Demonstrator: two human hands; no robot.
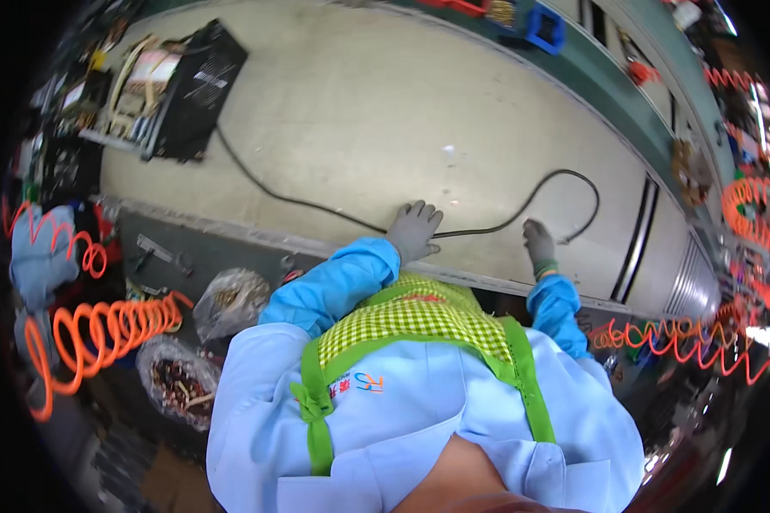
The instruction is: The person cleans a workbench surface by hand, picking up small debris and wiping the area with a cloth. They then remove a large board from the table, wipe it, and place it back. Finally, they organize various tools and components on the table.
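Observation:
A dark cable [310, 203] runs from a black metal housing with exposed parts [198, 92] at the far left across the bench. My gloved left hand [414, 232] lies over the cable near the bench's front edge, fingers spread. To the right the cable rises into a loop and bends back toward me. Its free end stops just beside my gloved right hand [540, 246]. That hand's fingers are curled in; what they hold, if anything, is hidden. Both hands wear grey gloves, with blue sleeve covers above them.
The pale bench top [359, 103] has a dark double strip [636, 239] at its right. A blue bin [545, 29] stands along the far edge. Orange coiled hoses [103, 338] hang at both sides. Plastic bags of small parts [178, 380] sit below the front edge at left.

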